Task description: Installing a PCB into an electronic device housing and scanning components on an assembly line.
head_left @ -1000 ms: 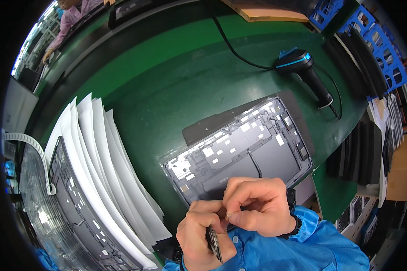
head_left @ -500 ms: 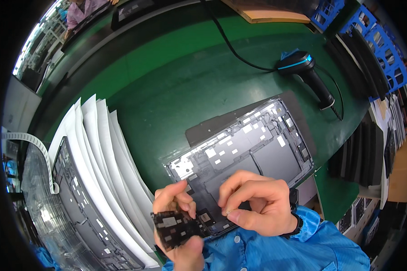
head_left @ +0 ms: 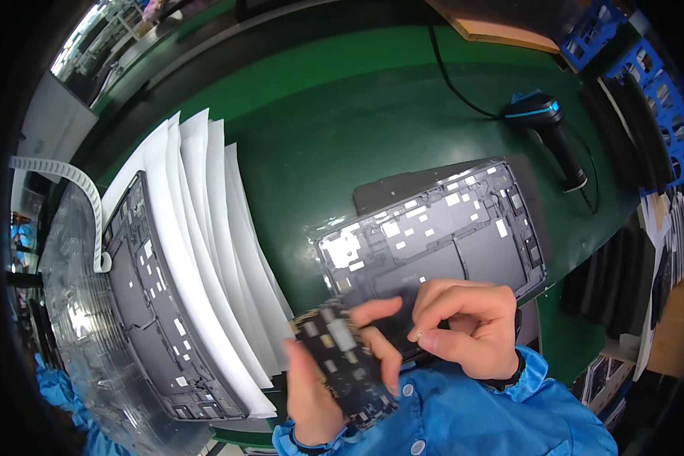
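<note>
My left hand [head_left: 311, 403] grips a dark circuit board [head_left: 343, 357] by its edges, thumb on one side and fingers on the other. The board's component side, with silvery shields and yellowish patches, is tilted up and slightly blurred. To its right, thumb and forefinger of my right hand [head_left: 471, 330] pinch a tiny pale piece [head_left: 419, 335], too small to name. Both hands are over the near edge of an open grey device housing [head_left: 414, 270], which has many white pads and a bright silvery corner. My right hand hides part of that housing.
A dark foam mat [head_left: 380, 194] lies under the housing on the green table [head_left: 304, 152]. Farther right rests a barcode scanner [head_left: 551, 137] with its cable. White sheets [head_left: 205, 228] and a second housing [head_left: 140, 296] stand at left. Blue crates [head_left: 653, 91] and dark foam pieces [head_left: 612, 258] line the right.
My left hand has turned the board so that its component side shows more fully. My right hand keeps its pinch. The whole view has shifted, so the table's things appear farther right.
</note>
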`<state>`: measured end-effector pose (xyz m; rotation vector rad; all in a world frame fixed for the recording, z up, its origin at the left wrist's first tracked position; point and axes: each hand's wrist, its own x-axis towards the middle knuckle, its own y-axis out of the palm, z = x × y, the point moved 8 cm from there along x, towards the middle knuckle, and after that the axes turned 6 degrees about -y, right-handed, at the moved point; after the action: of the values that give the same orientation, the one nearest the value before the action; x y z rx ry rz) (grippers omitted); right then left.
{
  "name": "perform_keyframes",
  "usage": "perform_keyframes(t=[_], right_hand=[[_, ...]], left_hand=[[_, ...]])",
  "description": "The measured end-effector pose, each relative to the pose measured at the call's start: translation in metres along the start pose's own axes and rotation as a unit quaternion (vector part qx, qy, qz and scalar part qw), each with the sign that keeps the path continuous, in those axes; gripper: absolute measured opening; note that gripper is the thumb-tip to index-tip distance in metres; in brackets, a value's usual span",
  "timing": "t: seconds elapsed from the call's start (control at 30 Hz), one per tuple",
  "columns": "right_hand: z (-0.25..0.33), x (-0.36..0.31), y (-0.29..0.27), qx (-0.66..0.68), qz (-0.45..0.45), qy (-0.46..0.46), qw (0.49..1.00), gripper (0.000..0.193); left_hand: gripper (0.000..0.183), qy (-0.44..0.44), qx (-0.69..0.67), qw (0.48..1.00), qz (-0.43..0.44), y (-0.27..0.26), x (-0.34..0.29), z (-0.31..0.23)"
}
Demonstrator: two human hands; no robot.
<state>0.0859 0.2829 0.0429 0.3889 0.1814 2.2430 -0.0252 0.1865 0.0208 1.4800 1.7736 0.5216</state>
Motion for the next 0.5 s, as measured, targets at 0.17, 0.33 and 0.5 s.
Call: perform_keyframes(t=[0.17,0.33,0.5], right_hand=[[-0.003,-0.002,0.004,-0.059,0.036,0.023,0.997,0.010],[0.001,-0.004,0.005,-0.098,0.035,-0.016,0.994,0.012],[0.001,-0.004,0.000,-0.102,0.006,-0.013,0.995,0.013]], left_hand=[[0.094,0.042,0.053,0.991,-0.114,-0.007,-0.012,-0.003],[0.070,-0.028,0.162,0.970,-0.176,-0.003,-0.023,-0.009],[0.027,0.029,0.266,0.938,-0.222,-0.013,-0.029,-0.016]])
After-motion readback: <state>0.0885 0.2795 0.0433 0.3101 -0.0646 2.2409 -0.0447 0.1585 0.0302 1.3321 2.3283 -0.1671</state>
